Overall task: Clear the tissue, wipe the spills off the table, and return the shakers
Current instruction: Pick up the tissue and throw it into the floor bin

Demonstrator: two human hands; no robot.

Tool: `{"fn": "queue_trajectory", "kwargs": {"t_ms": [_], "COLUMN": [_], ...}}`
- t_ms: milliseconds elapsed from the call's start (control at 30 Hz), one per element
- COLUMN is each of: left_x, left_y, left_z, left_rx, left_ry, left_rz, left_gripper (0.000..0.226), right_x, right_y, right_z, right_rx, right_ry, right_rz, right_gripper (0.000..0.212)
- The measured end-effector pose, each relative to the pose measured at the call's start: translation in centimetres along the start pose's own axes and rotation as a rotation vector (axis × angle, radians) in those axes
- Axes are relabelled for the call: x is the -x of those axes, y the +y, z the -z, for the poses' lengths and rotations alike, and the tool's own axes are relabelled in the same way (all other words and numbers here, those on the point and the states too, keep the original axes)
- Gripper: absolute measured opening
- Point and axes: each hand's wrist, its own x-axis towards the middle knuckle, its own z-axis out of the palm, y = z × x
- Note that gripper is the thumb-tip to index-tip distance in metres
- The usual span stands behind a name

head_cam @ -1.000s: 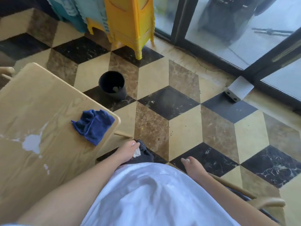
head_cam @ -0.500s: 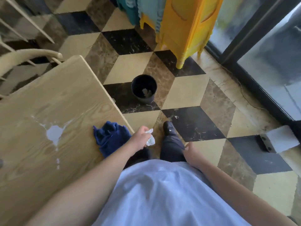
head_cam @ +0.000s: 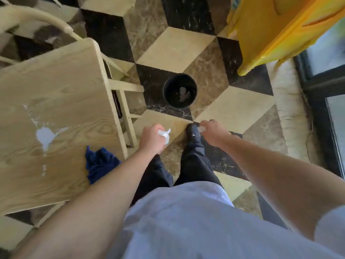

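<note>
My left hand [head_cam: 151, 140] is shut on a crumpled white tissue [head_cam: 164, 134], held out past the table's right edge over the floor. My right hand [head_cam: 211, 133] hangs level with it, fingers curled on a small pale scrap [head_cam: 202, 129]. A black bin [head_cam: 165, 94] stands on the floor just ahead of both hands, with a crumpled tissue [head_cam: 183, 93] lying inside. The wooden table [head_cam: 56, 81] on my left carries a white spill [head_cam: 45, 135]. A blue cloth [head_cam: 99, 163] lies bunched at its near right edge. No shakers are in view.
A pale wooden chair [head_cam: 37, 17] stands beyond the table at top left. A yellow plastic stand [head_cam: 280, 25] fills the top right beside a dark-framed glass door [head_cam: 321, 86]. My dark shoe [head_cam: 193, 131] is on the tiled floor between my hands.
I have stepped toward the bin and my view has tilted down. Both hands have moved forward, the left one carrying the tissue from the table's edge out over the floor.
</note>
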Motion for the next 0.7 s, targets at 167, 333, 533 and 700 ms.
{"fn": "queue_trajectory", "kwargs": {"t_ms": [167, 333, 533, 700], "left_x": [-5.0, -9.4, -11.5, -9.9], "left_y": [6.0, 11.8, 13.4, 9.7], "left_z": [2.4, 5.7, 7.2, 5.9], "left_rx": [0.044, 0.198, 0.268, 0.208], "left_ry": [0.100, 0.244, 0.056, -0.118], "left_rz": [0.066, 0.048, 0.108, 0.185], "left_gripper": [0.034, 0.023, 0.077, 0.069], "right_x": [-6.0, -8.8, -10.0, -9.8], "right_y": [-2.7, -5.7, -6.1, -0.7], "right_z": [7.3, 12.6, 13.6, 10.9], "right_rx": [0.050, -0.158, -0.248, -0.252], "right_ry": [0.033, 0.048, 0.015, -0.058], "right_rz": [0.069, 0.111, 0.154, -0.028], "right_gripper": [0.039, 0.061, 0.090, 0.062]}}
